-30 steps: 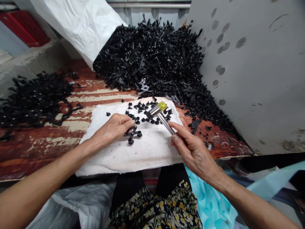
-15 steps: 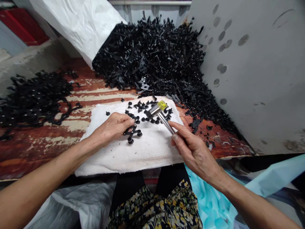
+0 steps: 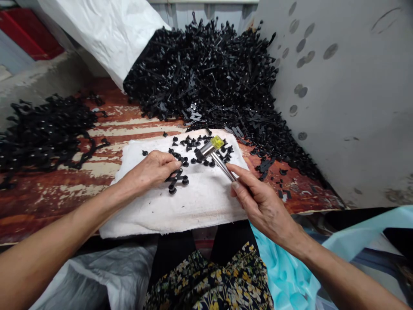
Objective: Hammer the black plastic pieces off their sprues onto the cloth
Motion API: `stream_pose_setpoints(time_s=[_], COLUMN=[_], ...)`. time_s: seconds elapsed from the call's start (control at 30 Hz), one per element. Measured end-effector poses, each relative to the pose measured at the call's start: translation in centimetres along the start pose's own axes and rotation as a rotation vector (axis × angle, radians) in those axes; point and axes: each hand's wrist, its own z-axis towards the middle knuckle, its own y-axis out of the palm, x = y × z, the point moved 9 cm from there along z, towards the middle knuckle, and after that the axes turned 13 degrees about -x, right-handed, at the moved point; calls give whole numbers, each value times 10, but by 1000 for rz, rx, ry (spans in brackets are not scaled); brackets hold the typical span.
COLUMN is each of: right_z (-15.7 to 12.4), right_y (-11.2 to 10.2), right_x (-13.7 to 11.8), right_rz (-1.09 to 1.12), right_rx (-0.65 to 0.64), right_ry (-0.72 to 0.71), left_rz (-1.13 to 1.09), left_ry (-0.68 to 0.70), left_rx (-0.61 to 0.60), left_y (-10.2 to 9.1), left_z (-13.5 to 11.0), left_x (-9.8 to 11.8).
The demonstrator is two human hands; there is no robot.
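Resting open on the white cloth (image 3: 196, 211), the left hand (image 3: 150, 172) sits right against a black plastic runner (image 3: 177, 180), and over on the right, the right hand (image 3: 261, 206) clenches a yellow-tipped metal hammer (image 3: 206, 150), its head hovering above loose black studs (image 3: 212, 164)!

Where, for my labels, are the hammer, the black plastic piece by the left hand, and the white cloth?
Hammer (image 3: 205, 151), head view, on its steel head.
Black plastic piece (image 3: 177, 177), head view, on its crossbar.
White cloth (image 3: 203, 206), head view, on a bare patch.
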Motion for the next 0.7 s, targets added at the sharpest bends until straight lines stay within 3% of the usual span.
stream_pose_setpoints(time_s=[0.23,0.43,0.7], right_z=[6,22,31], right_y=[6,12,25], right_x=[-5,-26,-24], right_rz=[-81,-218,-353], right_rx=[-62,-76,-131], right_ry=[-37,-155,-119], left_rz=[76,154,82], left_ry=[41,80,87], left_rx=[-6,26,5], left_y=[-1,-3,-3], left_z=[4,5,6], left_x=[-3,-5,-15])
